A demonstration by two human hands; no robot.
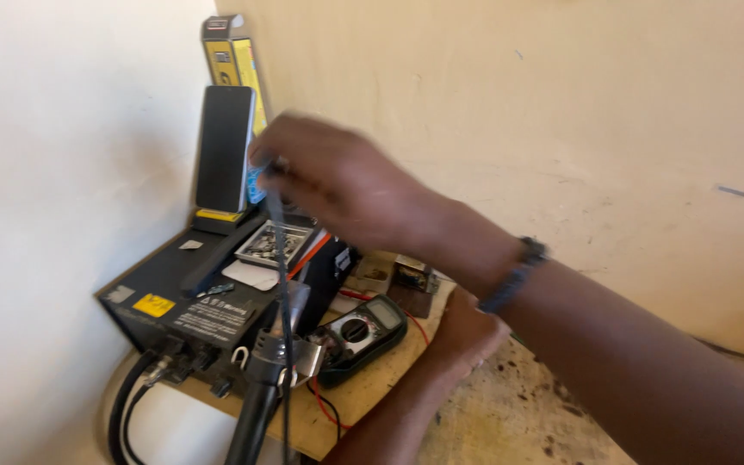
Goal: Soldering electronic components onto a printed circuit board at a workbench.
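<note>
My right hand (337,181) reaches left across the bench to a dark phone (226,146) that stands upright on a black station box (174,297). Its fingers pinch a small blue object (256,185) at the phone's right edge, blurred by motion. A thin dark cable (279,258) hangs down from the same hand. My left hand (467,331) lies lower, at the right edge of a wooden board (363,400), beside a dark multimeter (363,331). Its fingers are hidden under my right forearm.
A black hot-air handle (260,392) sits in a metal holder at the box's front. A small tray of metal parts (273,241) lies on the box. A yellow-and-black carton (232,52) stands behind the phone. Black hoses (131,400), a red wire (327,405) and a small circuit board (411,275) are nearby.
</note>
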